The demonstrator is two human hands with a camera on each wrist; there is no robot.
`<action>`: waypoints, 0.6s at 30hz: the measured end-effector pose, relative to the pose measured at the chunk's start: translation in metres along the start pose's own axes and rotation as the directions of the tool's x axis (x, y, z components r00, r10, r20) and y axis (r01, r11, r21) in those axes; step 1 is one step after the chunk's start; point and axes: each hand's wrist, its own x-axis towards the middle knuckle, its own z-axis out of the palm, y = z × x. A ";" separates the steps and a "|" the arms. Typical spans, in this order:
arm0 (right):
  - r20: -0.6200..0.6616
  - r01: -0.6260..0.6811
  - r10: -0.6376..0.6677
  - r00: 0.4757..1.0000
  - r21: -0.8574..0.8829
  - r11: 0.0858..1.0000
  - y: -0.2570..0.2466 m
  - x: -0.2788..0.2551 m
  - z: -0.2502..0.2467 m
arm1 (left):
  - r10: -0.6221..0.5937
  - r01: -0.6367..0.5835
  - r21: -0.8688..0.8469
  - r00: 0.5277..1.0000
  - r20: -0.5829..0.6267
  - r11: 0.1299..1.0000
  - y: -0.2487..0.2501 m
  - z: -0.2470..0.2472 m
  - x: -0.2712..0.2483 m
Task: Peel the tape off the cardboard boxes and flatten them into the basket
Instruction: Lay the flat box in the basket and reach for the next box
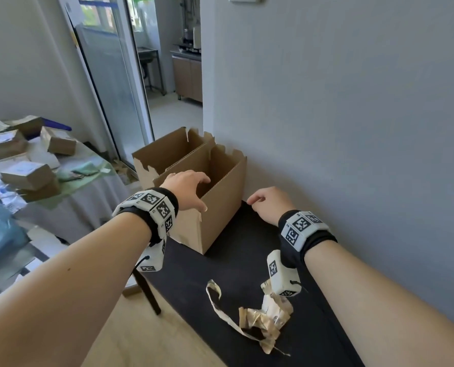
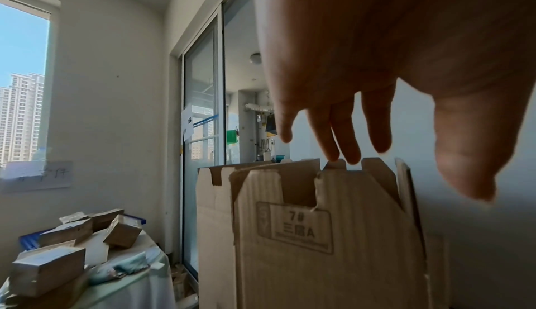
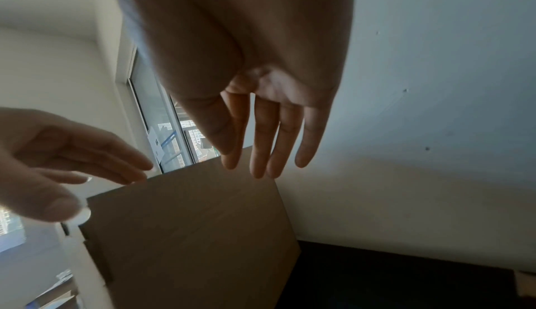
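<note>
Far left: side table point(image 1: 88, 181) piled with small taped boxes point(image 1: 57, 141). Centre: open cardboard box point(image 1: 220, 207) stands upright on the far end of the black table point(image 1: 233, 266), against the wall, flaps up. Left hand point(image 1: 187, 190) spread loosely over its near rim, grasping nothing. Right hand point(image 1: 269, 205) just beside the box, fingers relaxed, empty. Peeled tape point(image 1: 260, 316) lies crumpled on the tabletop nearer the person.

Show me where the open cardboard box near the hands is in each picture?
Head: open cardboard box sits mid-frame, under the left hand.
Left wrist: it fills the lower middle, printed side showing.
Right wrist: plain side, lower centre.
Shared landmark: the sliding glass door.
</note>
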 end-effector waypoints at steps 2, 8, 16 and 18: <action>0.013 -0.016 0.016 1.000 0.013 1.000 0.000 0.007 0.007 | -0.001 0.002 -0.009 0.997 0.073 1.000 -0.003 0.005 0.009; 0.012 -0.059 0.058 0.998 0.058 0.997 0.002 0.014 0.014 | 0.073 -0.078 0.022 0.982 0.173 0.997 -0.008 0.009 0.031; -0.051 -0.190 0.195 0.979 0.092 0.977 0.005 0.000 0.018 | 0.160 -0.176 0.012 0.920 0.359 0.984 -0.012 0.010 0.043; -0.077 -0.210 0.219 0.973 0.110 0.972 0.001 -0.007 0.021 | 0.196 -0.219 0.013 0.896 0.400 0.976 -0.015 0.010 0.043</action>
